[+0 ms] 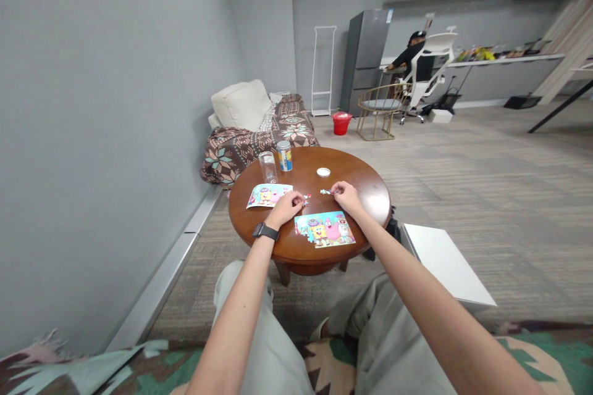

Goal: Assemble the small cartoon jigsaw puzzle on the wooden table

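A partly assembled jigsaw puzzle (330,231) with colourful cartoon figures lies near the front of the round wooden table (252,241); its lower left corner has a gap with a ragged edge. Just above its left part, my left hand (288,207), with a dark watch on the wrist, pinches a small jigsaw piece (306,198) at the fingertips. My right hand (346,196) is closed, its fingertips on small jigsaw pieces (325,192) beyond the puzzle's right part. Left of my left hand lies a printed picture sheet (265,196) with the same figures, partly covered by that hand.
Toward the table's back left stand a clear glass (267,168) and a printed can (285,157). A round lid (323,172) lies behind my hands. A white box (449,262) is on the right. Farther off, a person (407,55) sits near a gold-framed chair (380,105) and a red bin (341,124).
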`<state>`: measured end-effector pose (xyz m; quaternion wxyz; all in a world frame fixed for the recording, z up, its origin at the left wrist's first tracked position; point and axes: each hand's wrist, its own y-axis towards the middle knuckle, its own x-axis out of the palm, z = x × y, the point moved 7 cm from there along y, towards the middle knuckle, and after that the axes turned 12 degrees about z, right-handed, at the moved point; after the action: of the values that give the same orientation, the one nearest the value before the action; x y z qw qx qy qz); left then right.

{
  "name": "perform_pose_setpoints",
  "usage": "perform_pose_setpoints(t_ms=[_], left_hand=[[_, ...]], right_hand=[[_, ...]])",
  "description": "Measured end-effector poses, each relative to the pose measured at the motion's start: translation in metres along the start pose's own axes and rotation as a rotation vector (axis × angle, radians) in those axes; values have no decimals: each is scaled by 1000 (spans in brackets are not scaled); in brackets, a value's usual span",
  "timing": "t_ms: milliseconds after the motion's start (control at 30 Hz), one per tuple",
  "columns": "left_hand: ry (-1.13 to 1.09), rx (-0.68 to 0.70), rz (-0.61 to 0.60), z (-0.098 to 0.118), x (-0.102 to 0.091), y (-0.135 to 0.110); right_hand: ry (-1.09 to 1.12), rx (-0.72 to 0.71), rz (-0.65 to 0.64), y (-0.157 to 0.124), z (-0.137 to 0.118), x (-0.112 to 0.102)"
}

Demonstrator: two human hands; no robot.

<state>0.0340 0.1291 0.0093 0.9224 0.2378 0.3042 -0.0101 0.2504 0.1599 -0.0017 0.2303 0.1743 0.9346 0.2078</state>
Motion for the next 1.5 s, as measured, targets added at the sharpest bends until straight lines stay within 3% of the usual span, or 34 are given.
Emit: perform_pose_setpoints(t_ms=[300, 633, 1500], left_hand=[[-16, -61, 16, -1, -3, -1], [-76, -37, 0, -1, 0, -1], [-56, -22, 4, -4, 1, -1]], right_hand=[[58, 61, -12, 0, 2, 3], [161, 145, -71, -1, 8, 10], [21, 45, -14, -2, -5, 0]])
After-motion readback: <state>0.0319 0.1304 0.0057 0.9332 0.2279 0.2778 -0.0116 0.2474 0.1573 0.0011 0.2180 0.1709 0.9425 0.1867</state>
